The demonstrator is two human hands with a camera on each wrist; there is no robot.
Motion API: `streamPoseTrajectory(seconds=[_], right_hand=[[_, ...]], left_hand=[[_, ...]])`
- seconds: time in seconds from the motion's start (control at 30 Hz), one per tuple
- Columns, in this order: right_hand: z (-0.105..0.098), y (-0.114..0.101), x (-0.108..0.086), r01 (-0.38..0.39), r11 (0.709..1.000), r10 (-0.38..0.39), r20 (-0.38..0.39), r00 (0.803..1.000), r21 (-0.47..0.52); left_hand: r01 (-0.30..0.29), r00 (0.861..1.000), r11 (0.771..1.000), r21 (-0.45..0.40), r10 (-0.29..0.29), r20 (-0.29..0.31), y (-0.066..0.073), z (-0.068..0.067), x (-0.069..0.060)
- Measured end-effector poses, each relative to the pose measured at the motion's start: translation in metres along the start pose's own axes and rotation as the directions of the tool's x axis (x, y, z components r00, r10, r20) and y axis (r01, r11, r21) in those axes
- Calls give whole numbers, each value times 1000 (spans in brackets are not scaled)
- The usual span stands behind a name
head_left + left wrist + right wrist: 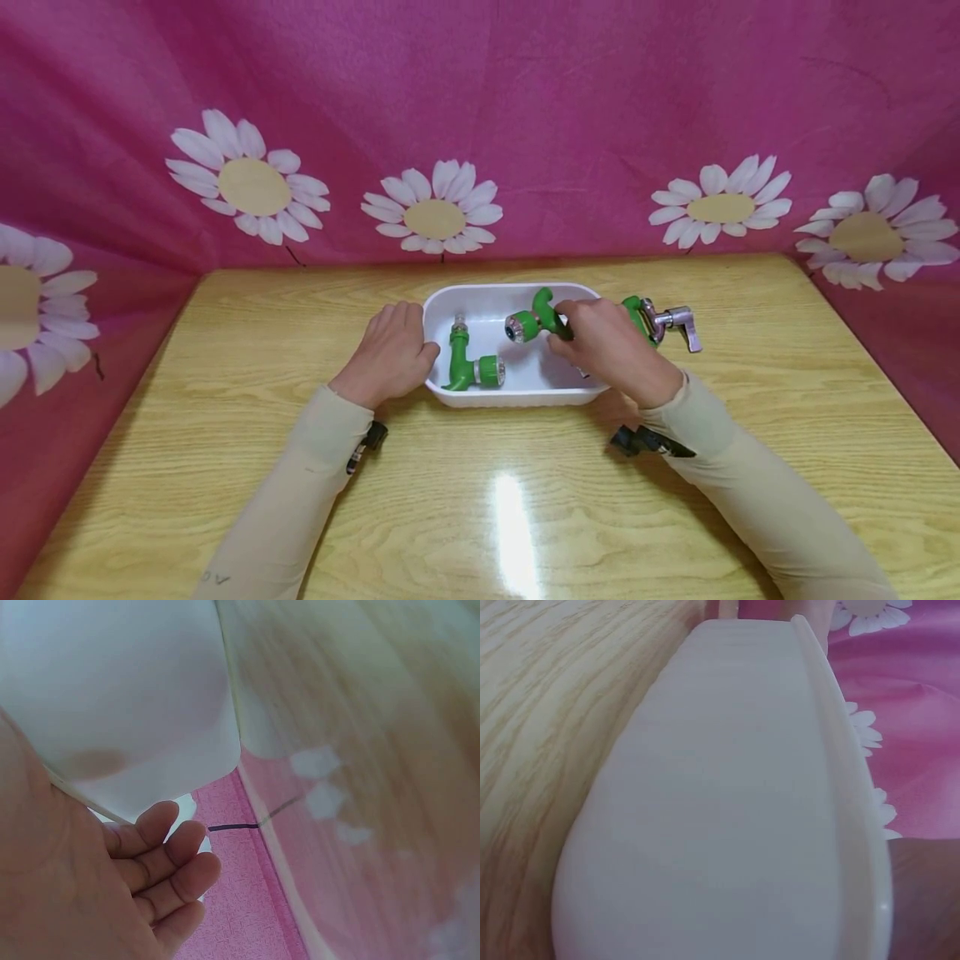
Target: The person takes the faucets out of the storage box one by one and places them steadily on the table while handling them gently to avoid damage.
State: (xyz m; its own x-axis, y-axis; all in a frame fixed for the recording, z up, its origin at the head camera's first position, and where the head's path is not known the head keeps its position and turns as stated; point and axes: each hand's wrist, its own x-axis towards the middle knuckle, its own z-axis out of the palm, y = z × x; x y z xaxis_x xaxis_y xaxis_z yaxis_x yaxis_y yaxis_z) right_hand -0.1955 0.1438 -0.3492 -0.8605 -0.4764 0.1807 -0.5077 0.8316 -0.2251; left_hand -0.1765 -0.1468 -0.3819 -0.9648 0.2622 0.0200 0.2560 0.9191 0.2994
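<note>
Mark (216, 577) on left sleeve (273, 508) unreadably small. One green tap (460, 358) inside one white tub (517, 400); second tap (551, 320) grasped by right hand (611, 346), over tub; third tap (678, 317) right of tub. Left hand (390, 350) apparently gripping tub's left end.

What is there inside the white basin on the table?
A green tap lies at its left side. The right hand holds another green tap over the right side; what lies under this hand is covered.
</note>
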Motion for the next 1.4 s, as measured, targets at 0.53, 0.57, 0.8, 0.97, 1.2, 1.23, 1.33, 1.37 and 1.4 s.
streamPoseTrajectory(seconds=[0.53,0.57,0.8,0.97,1.2,1.23,1.33,1.37,1.4], right_hand=[[-11,2,-3,-12,1000,12,-7,1000,22],[-12,2,-3,-13,1000,13,-7,1000,21],[-16,5,-4,-20,1000,20,0,1000,12],[-19,6,-4,-28,1000,28,11,1000,11],[-21,8,-5,-11,1000,11,1,1000,0],[-21,8,-5,-11,1000,11,0,1000,-3],[-24,9,-6,-16,1000,16,7,1000,0],[-25,9,-6,-21,1000,21,12,1000,9],[-25,9,-6,-25,1000,25,17,1000,17]], left_hand=[[7,1000,1000,4,-7,3,0,1,0],[6,1000,1000,3,-6,2,0,1,0],[7,1000,1000,0,-7,-1,0,2,1],[8,1000,1000,2,-8,6,0,1,0],[3,1000,1000,4,-3,1,-1,2,0],[2,1000,1000,4,-2,0,-1,2,0],[-3,1000,1000,8,3,-8,-1,2,0],[-6,1000,1000,8,6,-9,-1,2,0],[-7,1000,1000,8,7,-10,-1,1,0]])
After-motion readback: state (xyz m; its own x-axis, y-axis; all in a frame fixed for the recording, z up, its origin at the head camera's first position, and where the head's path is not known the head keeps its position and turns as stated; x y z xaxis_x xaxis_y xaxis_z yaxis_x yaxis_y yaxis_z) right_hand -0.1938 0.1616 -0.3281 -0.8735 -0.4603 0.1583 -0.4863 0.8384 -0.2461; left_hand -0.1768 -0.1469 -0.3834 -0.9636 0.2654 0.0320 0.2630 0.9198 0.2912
